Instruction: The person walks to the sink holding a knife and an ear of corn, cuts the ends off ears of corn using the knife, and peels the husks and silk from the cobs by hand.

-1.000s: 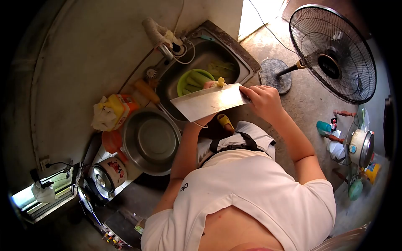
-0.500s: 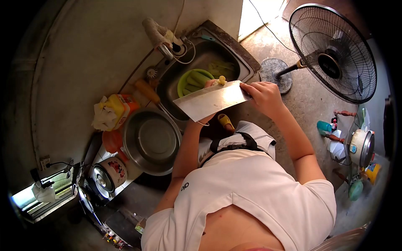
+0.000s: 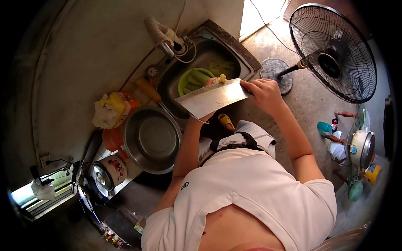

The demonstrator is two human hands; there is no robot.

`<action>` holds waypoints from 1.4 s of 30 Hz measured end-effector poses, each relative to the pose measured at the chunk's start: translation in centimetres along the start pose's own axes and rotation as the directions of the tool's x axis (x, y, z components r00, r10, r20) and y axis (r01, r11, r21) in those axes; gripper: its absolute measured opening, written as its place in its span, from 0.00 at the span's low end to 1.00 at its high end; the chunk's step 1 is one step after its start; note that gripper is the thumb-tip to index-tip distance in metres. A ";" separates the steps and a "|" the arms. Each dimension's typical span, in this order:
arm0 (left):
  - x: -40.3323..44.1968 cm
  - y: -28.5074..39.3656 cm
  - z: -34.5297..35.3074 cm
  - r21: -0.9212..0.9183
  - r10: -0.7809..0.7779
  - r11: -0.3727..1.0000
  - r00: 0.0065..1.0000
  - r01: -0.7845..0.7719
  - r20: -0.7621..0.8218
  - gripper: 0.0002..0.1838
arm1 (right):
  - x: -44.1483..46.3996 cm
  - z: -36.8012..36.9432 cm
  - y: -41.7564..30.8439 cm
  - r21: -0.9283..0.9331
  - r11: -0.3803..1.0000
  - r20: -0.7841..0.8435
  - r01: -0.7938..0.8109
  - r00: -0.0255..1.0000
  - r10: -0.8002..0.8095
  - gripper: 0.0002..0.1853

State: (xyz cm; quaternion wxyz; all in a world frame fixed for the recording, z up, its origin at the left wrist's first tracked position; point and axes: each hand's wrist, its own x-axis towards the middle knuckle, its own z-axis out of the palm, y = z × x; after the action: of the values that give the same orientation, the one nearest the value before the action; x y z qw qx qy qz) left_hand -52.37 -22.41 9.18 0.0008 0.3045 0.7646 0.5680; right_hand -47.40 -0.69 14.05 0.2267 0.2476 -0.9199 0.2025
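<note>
My right hand (image 3: 264, 93) is closed round the handle end of a wide cleaver (image 3: 212, 98), its broad blade reaching left over the sink edge. Behind the blade, my left hand (image 3: 210, 82) is mostly hidden; a bit of its fingers shows at a pale yellow knobbly piece (image 3: 222, 78), possibly ginger, which sticks up past the blade's upper edge. Under and beyond the cleaver, a lime-green bowl (image 3: 181, 86) holds several peeled green vegetables (image 3: 198, 77). It stands in the metal sink (image 3: 167, 81), with green peelings (image 3: 222, 67) lying beside it.
A large metal basin (image 3: 130, 138) sits left of the sink, near an orange scoop (image 3: 112, 140) and a yellow-orange package (image 3: 119, 109). A flowered pot (image 3: 115, 169) stands lower left. At right are a standing fan (image 3: 328, 65) and a rice cooker (image 3: 358, 147).
Hardly anything differs: the cleaver blade has tilted and shifted very slightly. Both hands stay in about the same place.
</note>
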 end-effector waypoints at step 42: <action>-24.6 -11.0 -13.8 -0.976 -0.861 0.153 0.464 -0.153 -0.208 0.21 | -6.1 13.1 6.2 0.632 0.147 0.526 -0.761 0.561 0.640 0.08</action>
State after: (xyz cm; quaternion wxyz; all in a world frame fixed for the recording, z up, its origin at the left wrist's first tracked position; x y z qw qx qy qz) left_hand -42.25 -47.69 -3.98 0.0089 -0.2735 0.2310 0.9337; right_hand -50.25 0.09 -1.41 -0.0973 -0.1226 -0.7306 0.6646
